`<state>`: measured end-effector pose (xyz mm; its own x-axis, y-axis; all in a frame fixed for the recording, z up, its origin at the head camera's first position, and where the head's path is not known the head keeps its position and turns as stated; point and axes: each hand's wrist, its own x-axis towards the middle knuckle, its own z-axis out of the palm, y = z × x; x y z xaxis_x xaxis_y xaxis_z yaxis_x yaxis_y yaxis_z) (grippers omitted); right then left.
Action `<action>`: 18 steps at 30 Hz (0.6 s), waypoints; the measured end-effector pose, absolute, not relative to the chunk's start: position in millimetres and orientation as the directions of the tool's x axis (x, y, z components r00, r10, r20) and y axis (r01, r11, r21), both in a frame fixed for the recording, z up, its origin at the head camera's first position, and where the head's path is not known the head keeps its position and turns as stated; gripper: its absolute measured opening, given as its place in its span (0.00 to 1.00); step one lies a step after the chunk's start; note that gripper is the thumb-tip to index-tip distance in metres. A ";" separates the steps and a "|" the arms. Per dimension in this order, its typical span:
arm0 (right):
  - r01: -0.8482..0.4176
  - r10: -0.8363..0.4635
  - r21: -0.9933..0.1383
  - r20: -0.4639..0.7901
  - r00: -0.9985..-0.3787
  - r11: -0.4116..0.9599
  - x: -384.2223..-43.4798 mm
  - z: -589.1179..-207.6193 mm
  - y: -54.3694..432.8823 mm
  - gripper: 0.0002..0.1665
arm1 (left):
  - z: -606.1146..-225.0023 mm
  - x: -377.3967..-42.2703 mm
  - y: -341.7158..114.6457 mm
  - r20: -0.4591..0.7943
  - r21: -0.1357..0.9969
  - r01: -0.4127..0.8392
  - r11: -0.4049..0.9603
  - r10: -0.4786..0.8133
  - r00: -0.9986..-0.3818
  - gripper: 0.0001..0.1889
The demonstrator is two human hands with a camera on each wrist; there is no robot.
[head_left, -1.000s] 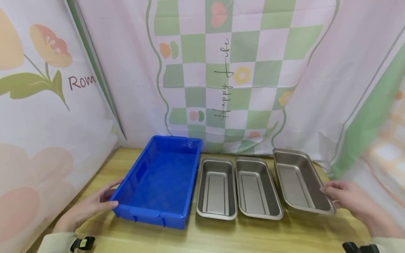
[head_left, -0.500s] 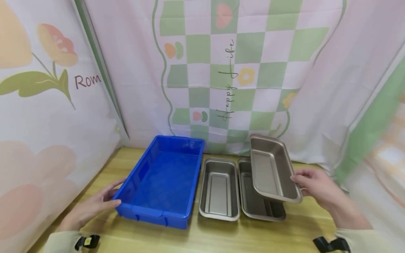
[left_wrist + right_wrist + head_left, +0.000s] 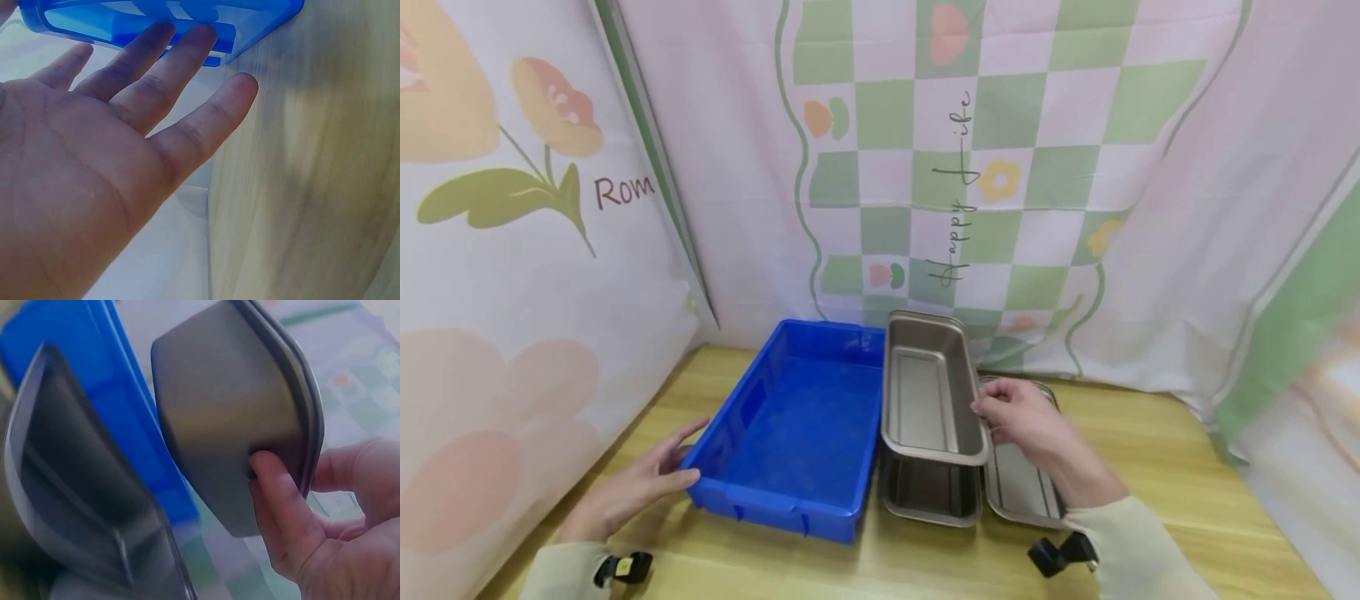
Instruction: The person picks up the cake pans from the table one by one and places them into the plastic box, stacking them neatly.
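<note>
In the head view my right hand [image 3: 1030,429] pinches the right rim of a metal loaf pan [image 3: 919,400], thumb at the rim and fingers against the outer wall [image 3: 231,412]. This pan hangs raised above a second loaf pan [image 3: 931,492], hiding most of it. A third loaf pan [image 3: 1021,483] sits on the table to the right, partly behind my right hand and forearm. At the blue plastic bin [image 3: 805,417], my left hand [image 3: 636,487] rests by the front left corner. Its fingers [image 3: 181,62] are extended along the bin's outer side in the left wrist view.
Everything stands on a wood-grain table [image 3: 1195,467]. A checkered printed cloth [image 3: 955,183] hangs close behind the bin and pans, and a floral cloth [image 3: 550,333] rises along the left. Bare tabletop lies to the right of the third pan.
My right hand has lifted the rightmost loaf pan and carried it left, over the middle pan, to above the leftmost one. The left hand has stayed at the bin's corner.
</note>
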<state>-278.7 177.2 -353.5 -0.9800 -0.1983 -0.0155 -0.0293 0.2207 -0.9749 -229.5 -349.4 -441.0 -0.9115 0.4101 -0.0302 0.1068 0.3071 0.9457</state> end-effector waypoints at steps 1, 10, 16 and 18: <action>-0.034 -0.205 -0.975 -0.012 -0.979 0.219 -280.2 -352.3 166.6 0.10 | -441.2 -229.5 -349.4 -0.028 0.948 0.106 0.300 0.412 -0.911 0.37; 0.005 -0.231 -0.981 -0.051 -0.972 0.192 -295.9 -355.3 75.8 0.07 | -445.4 -230.4 -350.6 -0.009 0.958 0.117 0.261 0.437 -0.899 0.34; 0.050 -0.234 -0.983 -0.092 -0.968 0.179 -308.9 -364.2 34.4 0.06 | -445.7 -233.8 -351.7 -0.023 0.959 0.099 0.265 0.422 -0.906 0.34; 0.054 -0.247 -0.981 -0.101 -0.964 0.189 -312.0 -368.6 24.1 0.07 | -446.4 -234.3 -352.5 -0.022 0.956 0.103 0.275 0.418 -0.908 0.35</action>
<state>-312.0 24.1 -368.6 -0.9637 -0.2472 -0.1009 0.0542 0.1887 -0.9805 -234.3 -352.5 -446.4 -0.9084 0.4176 -0.0224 0.1027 0.2747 0.9560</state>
